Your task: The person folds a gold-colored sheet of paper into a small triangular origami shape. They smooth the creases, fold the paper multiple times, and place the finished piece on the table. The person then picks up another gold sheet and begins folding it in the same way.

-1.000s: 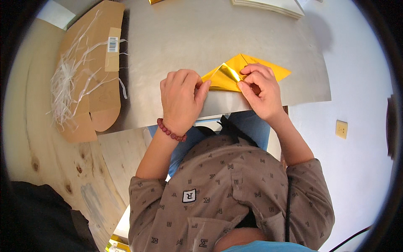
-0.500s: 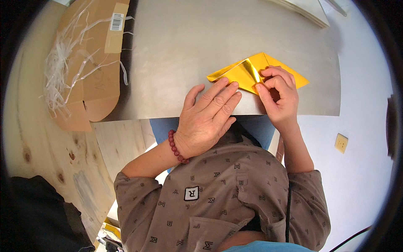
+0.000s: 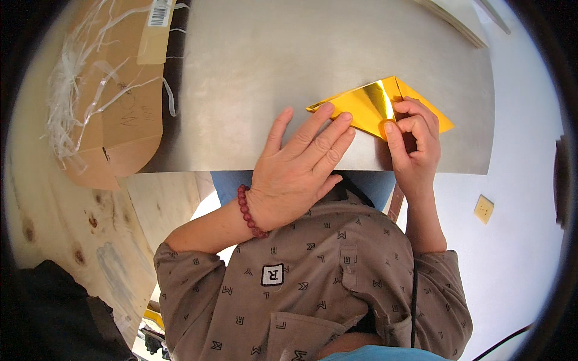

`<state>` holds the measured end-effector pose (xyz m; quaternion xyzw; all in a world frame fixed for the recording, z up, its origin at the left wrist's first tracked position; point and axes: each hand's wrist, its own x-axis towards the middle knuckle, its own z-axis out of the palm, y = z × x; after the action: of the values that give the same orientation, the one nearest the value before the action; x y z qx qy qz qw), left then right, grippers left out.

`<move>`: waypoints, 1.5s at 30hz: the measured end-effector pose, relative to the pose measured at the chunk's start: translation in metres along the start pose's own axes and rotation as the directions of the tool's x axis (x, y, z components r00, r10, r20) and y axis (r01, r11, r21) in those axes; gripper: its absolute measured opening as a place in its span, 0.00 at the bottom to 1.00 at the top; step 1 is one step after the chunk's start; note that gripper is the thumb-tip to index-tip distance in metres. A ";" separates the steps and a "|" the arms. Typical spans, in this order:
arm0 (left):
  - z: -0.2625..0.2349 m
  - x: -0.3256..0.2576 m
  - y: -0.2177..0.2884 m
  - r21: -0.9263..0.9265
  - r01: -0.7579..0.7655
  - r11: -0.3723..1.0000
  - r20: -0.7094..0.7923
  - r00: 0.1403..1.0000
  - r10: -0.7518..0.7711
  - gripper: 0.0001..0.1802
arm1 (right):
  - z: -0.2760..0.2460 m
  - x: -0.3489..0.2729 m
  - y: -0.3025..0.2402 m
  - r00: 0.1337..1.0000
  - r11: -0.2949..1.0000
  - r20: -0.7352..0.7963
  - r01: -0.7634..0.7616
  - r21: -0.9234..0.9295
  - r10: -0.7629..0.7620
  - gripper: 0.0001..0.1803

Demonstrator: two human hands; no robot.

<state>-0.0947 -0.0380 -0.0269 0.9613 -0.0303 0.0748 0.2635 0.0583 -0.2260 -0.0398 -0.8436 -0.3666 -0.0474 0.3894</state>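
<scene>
I see a shiny gold paper (image 3: 367, 105) lying flat on a grey metal table (image 3: 253, 72), near the edge closest to me. The paper is folded into a pointy shape, with a bright crease running down its middle. My left hand (image 3: 301, 162) lies flat with the fingers stretched out and close together. Its fingertips (image 3: 337, 117) press down on the left part of the gold paper, and the rest of the hand rests on the table. It is not gripping anything, it only pushes down. My right hand (image 3: 415, 141) is curled up on the right part of the paper. The thumb (image 3: 388, 129) presses on the fold line and the other fingers are bent in tight over the paper. I cannot tell if it pinches the paper or just presses on it. The two hands are near each other but do not touch. A red bead bracelet (image 3: 248, 210) sits on my left wrist. On the far left, a brown cardboard box (image 3: 120, 120) lies partly on the table, with white stringy strips (image 3: 72, 78) spilling over it. Below the table there is a brown shirt (image 3: 313, 283) with small marks on it. A pale wooden floor (image 3: 54, 222) shows at the left.
</scene>
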 end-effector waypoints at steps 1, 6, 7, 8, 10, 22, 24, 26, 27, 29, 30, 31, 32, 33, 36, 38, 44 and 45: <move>0.000 0.000 0.000 0.000 0.002 1.000 0.000 1.000 -0.002 0.47 | 0.000 0.000 0.000 1.000 1.000 0.003 0.008 -0.014 -0.008 0.10; 0.000 -0.002 -0.006 -0.021 -0.041 0.999 0.011 0.999 0.042 0.47 | -0.001 0.001 0.000 1.000 0.999 0.020 0.018 -0.043 -0.017 0.10; -0.001 -0.002 -0.008 -0.022 -0.062 0.998 0.009 0.998 0.062 0.47 | -0.001 0.001 0.000 1.000 0.999 0.023 0.020 -0.047 -0.019 0.10; -0.002 -0.003 -0.009 -0.022 -0.082 0.996 0.008 0.997 0.082 0.47 | -0.001 0.001 0.000 0.999 0.999 0.028 0.017 -0.049 -0.016 0.10; -0.004 -0.005 -0.010 -0.024 -0.065 0.998 0.028 0.997 0.066 0.47 | -0.001 0.001 0.000 0.999 0.998 0.034 0.017 -0.053 -0.015 0.09; -0.003 -0.004 -0.008 -0.010 -0.017 1.000 0.053 0.998 0.017 0.49 | -0.001 0.001 0.001 0.999 0.998 0.033 0.016 -0.055 -0.014 0.10; -0.003 -0.004 -0.008 -0.007 -0.013 1.000 0.052 0.999 0.013 0.49 | -0.001 0.001 0.000 0.999 0.998 0.033 0.009 -0.057 -0.007 0.10; -0.003 -0.004 -0.008 -0.004 -0.012 1.000 0.054 0.998 0.012 0.49 | -0.001 0.002 0.000 1.000 0.999 0.027 0.007 -0.049 -0.006 0.10; -0.003 -0.004 -0.008 -0.004 -0.010 1.000 0.058 0.998 0.010 0.49 | 0.000 0.002 0.000 1.000 0.999 0.023 0.006 -0.045 -0.005 0.10; -0.003 -0.004 -0.008 -0.009 -0.004 1.000 0.067 0.998 0.005 0.49 | 0.000 0.003 0.000 1.000 0.999 0.023 0.015 -0.030 -0.014 0.10; -0.003 -0.005 -0.008 0.000 0.001 1.000 0.077 0.997 -0.001 0.49 | 0.000 0.003 0.000 1.000 1.000 0.019 0.015 -0.026 -0.015 0.10; -0.003 -0.004 -0.007 0.005 0.003 1.000 0.085 0.996 -0.003 0.49 | 0.000 0.003 0.000 1.000 1.000 0.020 0.017 -0.026 -0.016 0.10; -0.003 -0.004 -0.007 0.002 0.004 1.000 0.090 0.996 -0.004 0.49 | 0.000 0.003 0.000 1.000 0.999 0.020 0.014 -0.030 -0.013 0.10; -0.002 -0.004 -0.007 0.017 -0.001 1.000 0.098 0.995 -0.001 0.49 | 0.000 0.003 0.000 1.000 0.999 0.018 0.014 -0.034 -0.013 0.10; -0.002 -0.003 -0.008 0.030 -0.008 1.000 0.107 0.994 0.005 0.49 | 0.000 0.004 0.000 1.000 1.000 0.010 -0.015 -0.012 0.015 0.11; -0.003 -0.003 -0.008 0.023 -0.005 1.000 0.100 0.995 0.003 0.49 | 0.000 0.004 -0.001 1.000 1.000 0.002 -0.009 -0.024 0.009 0.11; -0.005 -0.003 -0.008 0.002 0.006 1.000 0.114 0.993 -0.006 0.50 | 0.000 0.005 0.000 1.000 0.999 0.000 -0.013 -0.035 0.013 0.11; -0.006 -0.003 -0.007 0.007 0.007 1.000 0.121 0.993 -0.007 0.50 | 0.000 0.004 -0.001 1.000 0.999 -0.003 -0.020 -0.026 0.020 0.11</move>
<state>-0.0976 -0.0286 -0.0263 0.9650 -0.0426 0.0157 0.2582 0.0611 -0.2234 -0.0377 -0.8521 -0.3569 -0.0495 0.3795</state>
